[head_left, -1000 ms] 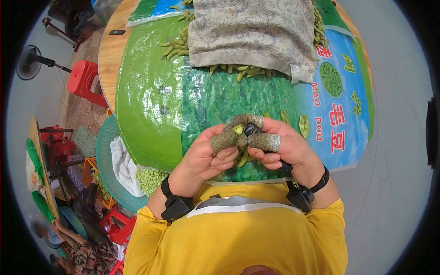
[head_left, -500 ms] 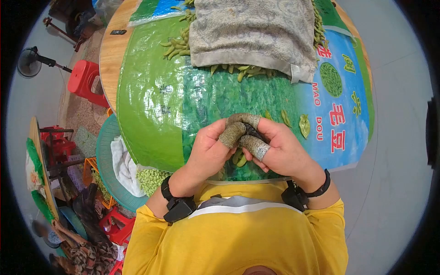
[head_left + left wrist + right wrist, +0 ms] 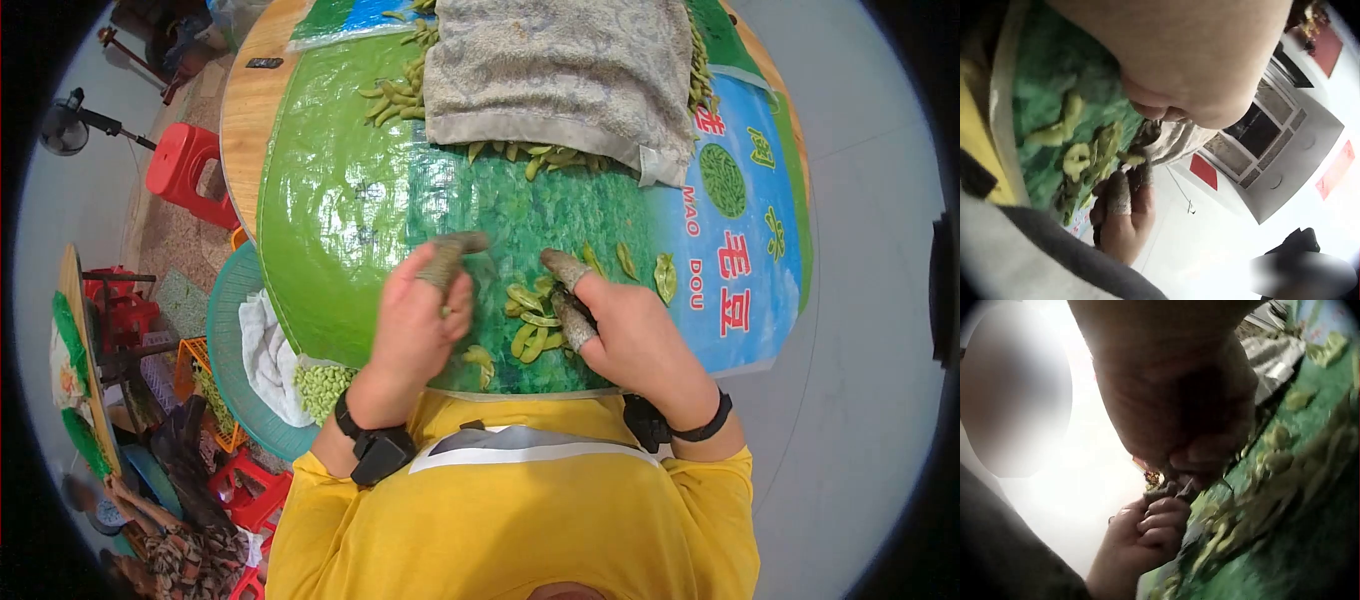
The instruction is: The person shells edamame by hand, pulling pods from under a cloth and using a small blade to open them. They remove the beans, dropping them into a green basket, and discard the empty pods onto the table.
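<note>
In the head view my left hand is over the near part of the printed sheet. Its index finger points right and the others are curled, with a speck of a pale green soybean between them. My right hand grips a small black tool, mostly hidden by the fingers. Grey-brown wraps cover thumb and index finger on both hands. Between the hands lie several split pods, close to the right fingertips; another pod is below the left hand. Loose pods lie right of them.
A grey towel covers a heap of green pods at the back. To the left, a teal basket holds shelled beans and a white cloth. Red stools and a fan stand beyond the round table.
The hands were together around a pod with a bean showing. Now they are apart, the left moved left and the right slightly right, and the split pods between them show.
</note>
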Motion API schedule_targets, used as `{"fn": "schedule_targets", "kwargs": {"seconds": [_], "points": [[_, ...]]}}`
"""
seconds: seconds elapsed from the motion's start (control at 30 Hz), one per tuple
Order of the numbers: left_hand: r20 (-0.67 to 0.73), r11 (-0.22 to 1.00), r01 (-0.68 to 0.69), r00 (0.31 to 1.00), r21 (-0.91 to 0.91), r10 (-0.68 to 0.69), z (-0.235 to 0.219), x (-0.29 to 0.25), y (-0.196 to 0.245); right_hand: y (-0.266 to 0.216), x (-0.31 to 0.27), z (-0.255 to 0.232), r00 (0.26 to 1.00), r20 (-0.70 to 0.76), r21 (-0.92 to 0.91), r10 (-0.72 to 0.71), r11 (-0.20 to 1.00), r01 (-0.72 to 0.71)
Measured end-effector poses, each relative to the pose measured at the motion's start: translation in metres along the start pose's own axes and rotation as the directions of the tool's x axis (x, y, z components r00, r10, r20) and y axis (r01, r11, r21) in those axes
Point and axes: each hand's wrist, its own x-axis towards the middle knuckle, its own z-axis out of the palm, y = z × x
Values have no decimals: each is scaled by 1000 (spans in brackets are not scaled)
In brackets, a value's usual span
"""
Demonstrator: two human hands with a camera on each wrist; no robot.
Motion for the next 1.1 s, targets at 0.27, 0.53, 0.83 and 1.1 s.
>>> {"fn": "schedule_targets", "kwargs": {"seconds": [0.27, 0.53, 0.83, 1.1], "points": [[-416, 925, -377, 849, -47, 325, -73, -42, 26, -28, -8, 36, 895, -211, -245, -393, 908, 341], [-607, 792, -611, 633, -10, 481, -175, -86, 14, -23, 25, 69, 901, -222, -700, -372, 704, 119], [-758, 925, -139, 537, 353, 370, -230, -88, -45, 66, -25, 24, 804, -529, -487, 271, 679, -549], [-484, 535, 173, 702, 827, 521, -303, -93, -90, 75, -148, -4, 527, -541, -357, 656, 389, -849]]}}
